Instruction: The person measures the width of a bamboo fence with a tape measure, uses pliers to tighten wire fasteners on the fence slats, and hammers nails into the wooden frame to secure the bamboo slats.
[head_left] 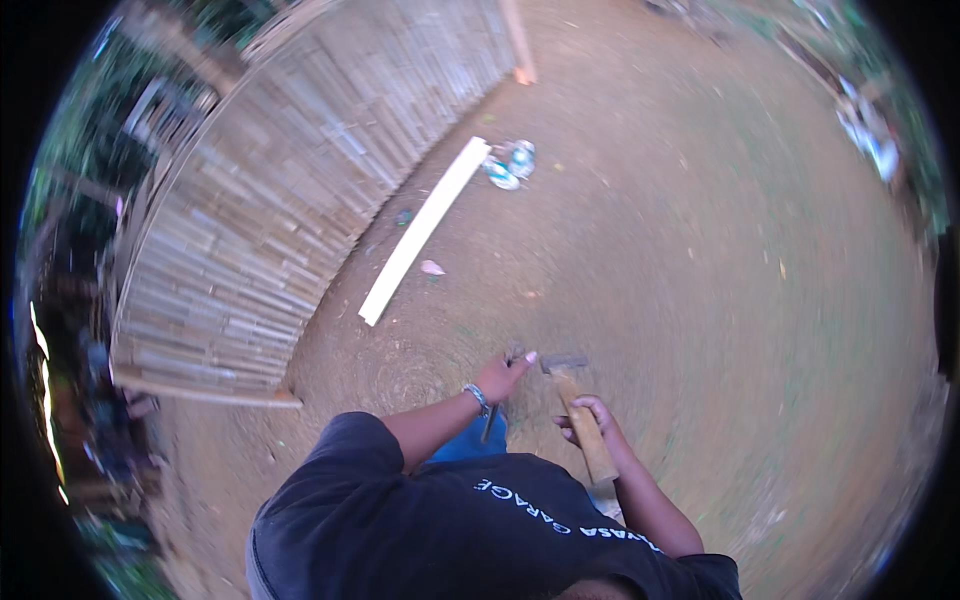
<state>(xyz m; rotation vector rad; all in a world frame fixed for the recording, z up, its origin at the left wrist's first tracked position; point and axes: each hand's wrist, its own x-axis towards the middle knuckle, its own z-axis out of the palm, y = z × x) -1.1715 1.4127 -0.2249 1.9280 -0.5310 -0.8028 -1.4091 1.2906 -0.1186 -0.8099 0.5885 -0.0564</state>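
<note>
Right hand (610, 428) grasps a hammer (592, 446); left hand (497, 380) closes on a slim dark rod (488, 427).
In the head view, the right fingers wrap the middle of the wooden handle, with the dark hammer head (566, 361) beyond the grip and the butt nearer the body; the rod shows below the left fist, its upper part too blurred to make out. The left forearm slants up and right to a braceleted wrist, the right forearm up and left. The hammer's long axis runs from head at upper left to butt at lower right, the head just beside the left fingertips; the rod tilts steeply, lower end leftward.
</note>
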